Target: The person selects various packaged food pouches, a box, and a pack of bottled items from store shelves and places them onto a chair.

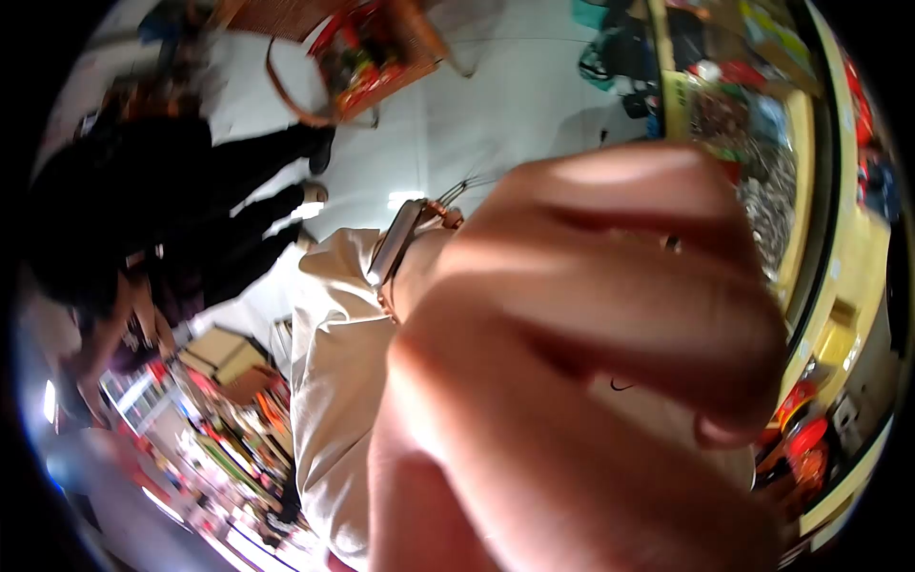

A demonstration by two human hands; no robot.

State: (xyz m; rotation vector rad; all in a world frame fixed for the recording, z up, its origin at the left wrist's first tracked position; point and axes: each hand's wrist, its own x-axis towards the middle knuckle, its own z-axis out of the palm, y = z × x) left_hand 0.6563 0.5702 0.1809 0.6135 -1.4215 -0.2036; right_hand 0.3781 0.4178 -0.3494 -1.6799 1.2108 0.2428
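Observation:
My left hand (572,315) fills the middle and right, very near the camera and partly blurred. Its back faces me and its fingers bend inward; whatever they may hold is hidden. A dark-faced watch (396,240) with a reddish-brown band sits on the wrist, beside pale cloth (334,381). No clear part of my right hand shows; a small skin-coloured patch at the bottom edge is too cut off to identify.
People in dark clothes (124,210) stand at the left. A wooden chair (405,86) bears red packets at the top. Yellow-edged shelving (805,181) with packaged goods runs down the right. Colourful goods (233,439) crowd the lower left.

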